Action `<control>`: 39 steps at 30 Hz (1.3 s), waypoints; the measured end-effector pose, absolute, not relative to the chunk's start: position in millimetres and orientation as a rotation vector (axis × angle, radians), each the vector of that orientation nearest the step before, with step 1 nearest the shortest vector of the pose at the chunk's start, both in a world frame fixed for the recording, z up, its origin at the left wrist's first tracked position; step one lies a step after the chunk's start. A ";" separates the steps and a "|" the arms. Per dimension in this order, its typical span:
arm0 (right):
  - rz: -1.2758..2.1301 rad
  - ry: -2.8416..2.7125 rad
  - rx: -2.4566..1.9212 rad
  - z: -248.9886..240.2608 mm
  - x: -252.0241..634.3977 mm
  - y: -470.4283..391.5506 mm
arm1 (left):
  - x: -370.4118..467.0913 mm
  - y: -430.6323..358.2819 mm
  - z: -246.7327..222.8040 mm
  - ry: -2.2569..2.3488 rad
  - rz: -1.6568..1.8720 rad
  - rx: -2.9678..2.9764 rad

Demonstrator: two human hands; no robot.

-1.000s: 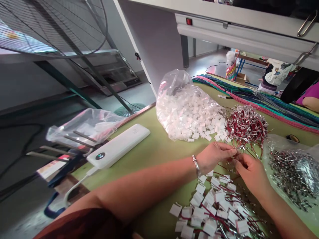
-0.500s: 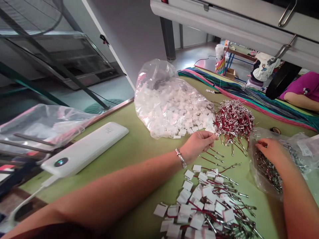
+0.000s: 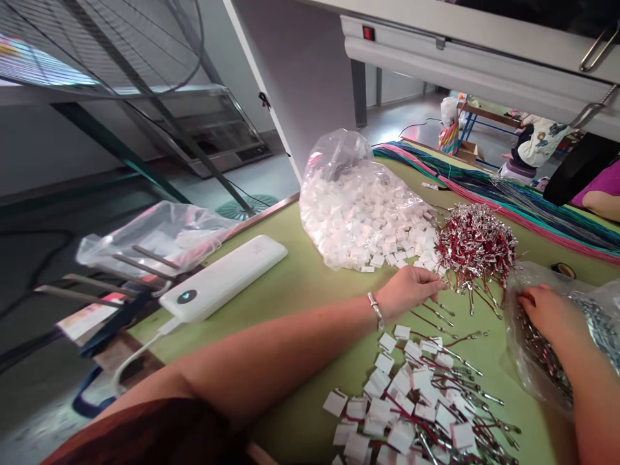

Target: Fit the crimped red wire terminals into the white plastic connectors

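My left hand, with a metal bracelet at the wrist, pinches at the near left edge of a heap of short red wires with silver terminals. What sits between its fingertips is too small to make out. My right hand has its fingers curled at the mouth of a clear plastic bag full of metal-ended pieces; its fingertips are partly hidden. Below my left hand, white connector housings with red wires and metal ends lie in a loose pile. A few single wires lie just above them.
A large clear bag of white housings spills onto the green table behind my left hand. A white power bank with a cable lies at left. Bundled coloured wires run along the back. Other people sit beyond.
The camera view has swung left, so everything appears further right. Both hands stay at about the same places, the left by the wire heap and the right at the bag.
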State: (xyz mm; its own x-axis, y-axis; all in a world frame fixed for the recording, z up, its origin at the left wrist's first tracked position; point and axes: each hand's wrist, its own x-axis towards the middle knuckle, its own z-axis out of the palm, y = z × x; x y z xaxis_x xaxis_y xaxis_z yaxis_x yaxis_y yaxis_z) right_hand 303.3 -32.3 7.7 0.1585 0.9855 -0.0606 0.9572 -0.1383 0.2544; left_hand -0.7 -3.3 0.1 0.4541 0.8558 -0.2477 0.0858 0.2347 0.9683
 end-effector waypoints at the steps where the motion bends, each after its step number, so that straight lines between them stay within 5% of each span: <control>1: 0.207 1.894 2.194 6.6 300.6 -32.3 | -0.5 -3.4 -0.6 0.984 0.665 1.243; 9: 0.374 1.963 2.501 26.4 273.9 -41.8 | -0.2 -3.6 -7.1 0.938 0.681 1.318; 13: -0.310 2.565 2.462 33.3 222.8 -59.3 | -0.2 -5.5 -9.1 0.861 0.726 1.324; 18: -0.470 2.958 2.281 21.8 176.3 -70.8 | 1.2 -10.7 -8.5 0.812 0.694 1.338; 25: -0.675 2.897 2.200 19.7 177.8 -69.6 | -3.7 -9.6 -10.9 0.810 0.712 1.751; 33: -1.367 2.401 2.317 21.4 168.2 -73.8 | -13.5 -13.3 -3.8 0.615 0.643 2.553; 36: -1.152 2.434 2.266 25.5 182.6 -65.2 | -10.0 -10.1 -7.7 0.700 0.647 2.491; 39: -0.476 2.397 2.360 36.1 220.3 -52.6 | -6.9 -6.3 -10.8 0.693 0.642 2.430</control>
State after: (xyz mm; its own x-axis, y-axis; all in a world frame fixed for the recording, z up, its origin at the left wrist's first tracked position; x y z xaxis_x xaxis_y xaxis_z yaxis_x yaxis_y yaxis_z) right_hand 220.3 -52.6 36.1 -0.0180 0.9998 -0.0132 0.9289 0.0118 -0.3703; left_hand -6.9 -6.3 -10.8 0.7559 0.5863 0.2914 0.3353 -0.7290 0.5968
